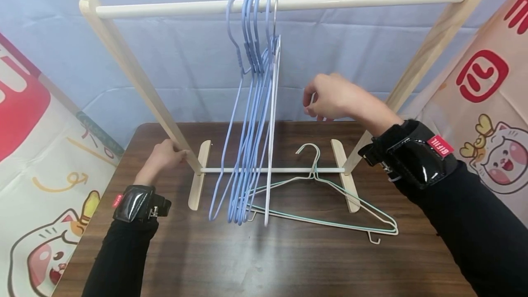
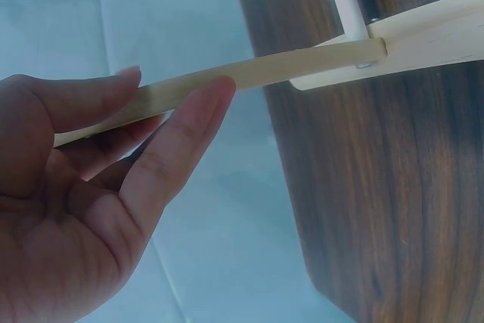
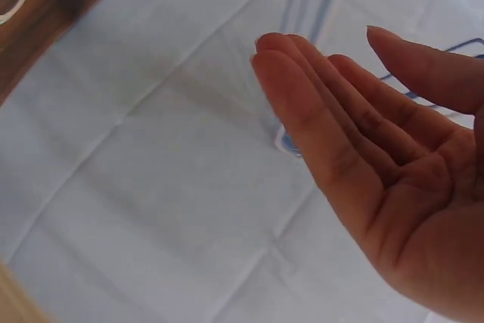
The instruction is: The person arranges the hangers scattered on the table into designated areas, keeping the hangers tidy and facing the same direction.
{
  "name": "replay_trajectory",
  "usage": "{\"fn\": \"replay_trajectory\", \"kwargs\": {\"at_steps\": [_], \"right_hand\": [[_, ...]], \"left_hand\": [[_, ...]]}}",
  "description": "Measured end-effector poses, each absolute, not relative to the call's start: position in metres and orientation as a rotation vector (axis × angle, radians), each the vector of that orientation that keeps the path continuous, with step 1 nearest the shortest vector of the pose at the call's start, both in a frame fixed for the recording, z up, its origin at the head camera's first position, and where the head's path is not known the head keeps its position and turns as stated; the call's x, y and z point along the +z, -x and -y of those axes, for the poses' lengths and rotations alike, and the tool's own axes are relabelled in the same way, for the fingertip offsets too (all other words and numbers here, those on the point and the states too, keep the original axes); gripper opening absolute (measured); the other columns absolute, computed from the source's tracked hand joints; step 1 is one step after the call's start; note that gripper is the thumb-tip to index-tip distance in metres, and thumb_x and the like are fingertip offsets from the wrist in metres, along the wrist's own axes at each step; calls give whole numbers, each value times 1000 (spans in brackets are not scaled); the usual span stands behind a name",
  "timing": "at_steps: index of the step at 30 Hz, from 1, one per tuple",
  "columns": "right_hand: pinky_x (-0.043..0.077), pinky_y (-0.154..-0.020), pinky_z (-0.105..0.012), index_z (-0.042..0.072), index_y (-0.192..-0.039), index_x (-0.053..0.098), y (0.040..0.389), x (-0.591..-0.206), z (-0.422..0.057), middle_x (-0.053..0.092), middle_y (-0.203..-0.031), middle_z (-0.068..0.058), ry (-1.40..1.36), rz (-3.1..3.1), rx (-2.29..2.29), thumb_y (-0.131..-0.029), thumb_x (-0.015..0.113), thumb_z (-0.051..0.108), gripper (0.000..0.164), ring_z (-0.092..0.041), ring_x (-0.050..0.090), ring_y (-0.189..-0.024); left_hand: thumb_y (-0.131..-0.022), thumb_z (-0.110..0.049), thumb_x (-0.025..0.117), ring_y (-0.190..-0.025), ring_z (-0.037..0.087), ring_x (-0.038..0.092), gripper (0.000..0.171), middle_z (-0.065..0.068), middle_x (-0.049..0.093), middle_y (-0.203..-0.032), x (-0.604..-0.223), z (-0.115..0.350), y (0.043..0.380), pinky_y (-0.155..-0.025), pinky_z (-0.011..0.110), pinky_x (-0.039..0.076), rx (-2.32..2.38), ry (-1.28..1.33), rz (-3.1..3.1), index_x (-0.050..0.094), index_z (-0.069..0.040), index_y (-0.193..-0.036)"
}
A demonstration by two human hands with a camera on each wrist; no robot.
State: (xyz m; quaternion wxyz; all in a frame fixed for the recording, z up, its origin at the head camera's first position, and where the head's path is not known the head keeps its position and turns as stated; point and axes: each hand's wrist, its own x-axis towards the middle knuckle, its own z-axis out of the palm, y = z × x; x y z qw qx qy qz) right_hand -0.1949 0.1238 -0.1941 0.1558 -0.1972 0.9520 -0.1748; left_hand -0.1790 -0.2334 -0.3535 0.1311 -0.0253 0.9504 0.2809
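Observation:
My left hand (image 1: 164, 156) pinches the left wooden post (image 2: 268, 69) of a clothes rack between thumb and fingers, low down near its foot. My right hand (image 1: 332, 95) is held in the air behind the rack's top rail, right of the hangers. Its fingers are relaxed and bent a little, with nothing in them in the right wrist view. Several blue hangers (image 1: 224, 150) hang from the white top rail (image 1: 350, 0), bunched left of the middle. Beside them, at their right, hangs a white hanger (image 1: 270, 159) with a metal hook.
Cream and mint-green hangers (image 1: 321, 225) lie overlapping on the brown wooden table (image 1: 198, 255), under the rack's white lower bar (image 1: 288, 170). The right wooden post (image 1: 429, 49) stands near my right forearm. A pale cloth (image 1: 177, 58) hangs behind, and printed banners (image 1: 495, 104) flank both sides.

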Motion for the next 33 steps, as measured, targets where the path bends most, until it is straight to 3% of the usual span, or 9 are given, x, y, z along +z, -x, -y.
{"fn": "replay_trajectory", "kwargs": {"at_steps": [4, 9, 14, 16, 33], "right_hand": [[45, -64, -34, 0, -90, 64, 197, -209, -131, 62, -64, -4, 576, -2756, -428, -82, 60, 7, 12, -20, 58, -65], [44, -67, -38, -1, -93, 63, 198, -229, -141, 62, -77, -9, 535, -2751, -427, -81, 62, 7, 15, -26, 56, -76], [49, -59, -33, -2, -93, 62, 200, -255, -153, 60, -88, -15, 474, -2671, -502, -82, 61, 6, 13, -23, 58, -66], [50, -54, -31, -3, -94, 60, 200, -265, -157, 60, -84, -16, 454, -2627, -528, -83, 59, 4, 13, -21, 58, -59], [43, -50, -26, 0, -82, 62, 203, -345, -183, 55, -68, -5, 453, -2522, -518, -80, 59, 1, 3, -15, 52, -54]], "left_hand": [[-92, -18, 52, -83, 33, 63, 32, 20, 66, -85, -355, 234, 178, -74, 45, 46, 829, 73, -2758, 60, 11, -103], [-92, -18, 52, -83, 34, 62, 32, 19, 66, -85, -356, 235, 178, -74, 44, 46, 830, 60, -2759, 61, 10, -102], [-92, -17, 51, -84, 33, 63, 31, 20, 66, -87, -356, 234, 178, -71, 40, 45, 833, 59, -2754, 61, 11, -102], [-92, -17, 51, -84, 33, 63, 31, 21, 66, -88, -356, 234, 178, -71, 40, 46, 836, 64, -2750, 61, 11, -102], [-93, -16, 51, -84, 34, 63, 33, 24, 65, -91, -355, 233, 176, -76, 46, 46, 865, 80, -2756, 58, 13, -107]]}}
